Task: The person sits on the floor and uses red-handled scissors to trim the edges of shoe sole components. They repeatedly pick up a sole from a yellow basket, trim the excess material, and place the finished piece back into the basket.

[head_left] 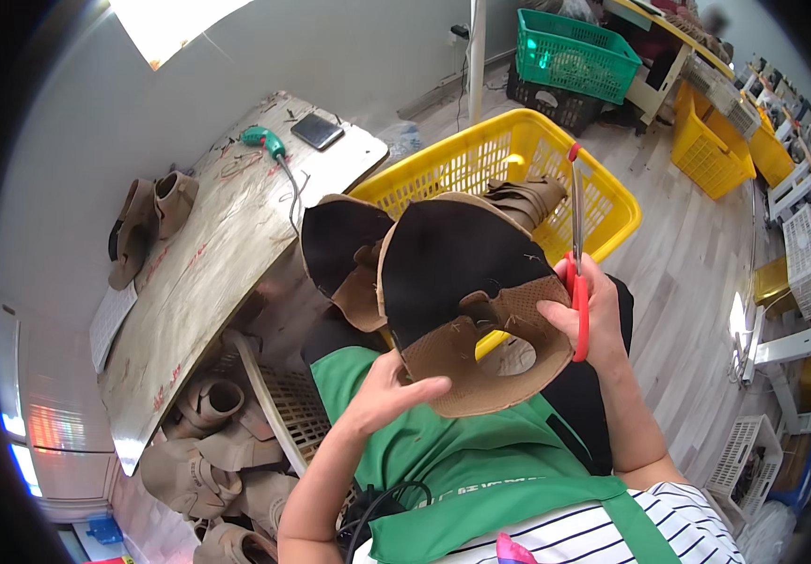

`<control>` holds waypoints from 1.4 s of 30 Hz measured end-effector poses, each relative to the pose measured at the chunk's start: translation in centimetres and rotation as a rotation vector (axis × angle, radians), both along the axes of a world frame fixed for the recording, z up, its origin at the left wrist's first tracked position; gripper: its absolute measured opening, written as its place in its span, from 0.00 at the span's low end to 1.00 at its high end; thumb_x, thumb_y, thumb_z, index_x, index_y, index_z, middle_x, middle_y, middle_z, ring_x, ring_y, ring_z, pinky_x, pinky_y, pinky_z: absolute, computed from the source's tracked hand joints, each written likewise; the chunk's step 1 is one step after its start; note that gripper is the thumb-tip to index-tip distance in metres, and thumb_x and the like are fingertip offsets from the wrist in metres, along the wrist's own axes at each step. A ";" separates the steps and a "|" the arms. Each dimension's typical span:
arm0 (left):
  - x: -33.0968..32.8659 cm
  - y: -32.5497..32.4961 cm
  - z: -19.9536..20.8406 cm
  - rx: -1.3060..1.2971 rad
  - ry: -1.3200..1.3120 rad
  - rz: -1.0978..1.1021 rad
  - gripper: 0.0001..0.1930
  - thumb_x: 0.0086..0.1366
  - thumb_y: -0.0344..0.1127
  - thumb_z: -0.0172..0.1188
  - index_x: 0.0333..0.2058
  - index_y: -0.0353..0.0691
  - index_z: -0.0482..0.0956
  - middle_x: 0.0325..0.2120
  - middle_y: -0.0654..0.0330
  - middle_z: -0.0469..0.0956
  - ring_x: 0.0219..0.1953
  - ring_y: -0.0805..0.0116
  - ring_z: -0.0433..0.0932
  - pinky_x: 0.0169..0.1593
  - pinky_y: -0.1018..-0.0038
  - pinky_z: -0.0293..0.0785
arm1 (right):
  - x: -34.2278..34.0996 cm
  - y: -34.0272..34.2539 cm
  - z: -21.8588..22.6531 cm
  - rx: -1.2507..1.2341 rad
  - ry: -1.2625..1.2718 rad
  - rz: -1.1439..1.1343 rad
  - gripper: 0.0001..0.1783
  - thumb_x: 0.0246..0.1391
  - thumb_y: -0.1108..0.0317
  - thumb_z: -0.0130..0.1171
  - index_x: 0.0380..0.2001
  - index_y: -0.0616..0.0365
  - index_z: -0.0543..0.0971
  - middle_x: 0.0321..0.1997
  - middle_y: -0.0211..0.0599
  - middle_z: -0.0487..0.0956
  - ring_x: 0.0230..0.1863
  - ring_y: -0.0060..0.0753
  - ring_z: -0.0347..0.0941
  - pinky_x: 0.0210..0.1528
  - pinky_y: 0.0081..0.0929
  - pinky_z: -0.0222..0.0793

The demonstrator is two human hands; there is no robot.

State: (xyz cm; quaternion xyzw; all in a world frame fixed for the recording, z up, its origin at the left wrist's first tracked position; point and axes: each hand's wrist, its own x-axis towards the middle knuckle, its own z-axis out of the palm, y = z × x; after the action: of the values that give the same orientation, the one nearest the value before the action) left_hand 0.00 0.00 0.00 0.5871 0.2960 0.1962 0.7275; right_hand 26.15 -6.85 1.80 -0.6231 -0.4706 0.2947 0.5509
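A shoe upper (466, 258), with a black lining and brown mesh, is held up over my lap, its inner side facing me. My left hand (391, 390) grips its lower left edge, thumb on top and fingers hidden behind. My right hand (593, 310) is closed around red-handled scissors (580, 329), whose blades point away from me, and its thumb presses the upper's right edge. Another black-and-brown upper (341, 240) shows just behind, to the left; what supports it is hidden. Beyond them stands a yellow basket (612, 202) with brown shoe pieces (527, 199) inside.
At left, a worn table (227, 216) bears a green corded tool (262, 141), a phone (318, 132) and brown shoe pieces (175, 202). More uppers (189, 479) lie low at left beside a beige basket (283, 404). Green (579, 56) and yellow baskets (706, 150) stand farther off.
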 end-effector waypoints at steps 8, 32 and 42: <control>-0.6 -0.1 -0.4 -0.073 0.063 0.345 0.20 0.60 0.28 0.59 0.51 0.30 0.69 0.45 0.56 0.76 0.46 0.68 0.75 0.51 0.72 0.72 | 2.1 -0.1 -1.0 -0.162 0.234 -0.029 0.10 0.51 0.67 0.58 0.34 0.63 0.75 0.27 0.28 0.74 0.24 0.17 0.68 0.28 0.14 0.64; -3.1 -1.5 2.3 -0.156 -0.114 0.316 0.25 0.59 0.26 0.61 0.55 0.32 0.65 0.48 0.54 0.74 0.49 0.66 0.74 0.53 0.69 0.70 | -0.9 -3.2 -12.6 -0.639 0.622 0.831 0.25 0.53 0.69 0.57 0.54 0.60 0.64 0.51 0.34 0.65 0.49 0.29 0.65 0.48 0.25 0.68; -3.6 -1.6 2.3 -0.137 -0.060 0.327 0.25 0.60 0.27 0.60 0.56 0.33 0.64 0.49 0.54 0.73 0.50 0.66 0.73 0.54 0.69 0.69 | -0.3 -3.6 -11.1 -0.622 0.553 0.873 0.28 0.51 0.70 0.57 0.55 0.57 0.62 0.59 0.35 0.59 0.58 0.30 0.60 0.55 0.25 0.66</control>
State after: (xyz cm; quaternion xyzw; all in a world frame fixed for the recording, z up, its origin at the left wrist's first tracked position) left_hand -3.59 -1.61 2.35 0.4740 0.3781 0.3086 0.7329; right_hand 25.81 -10.49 -9.33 -0.4045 -0.4141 0.7683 0.2729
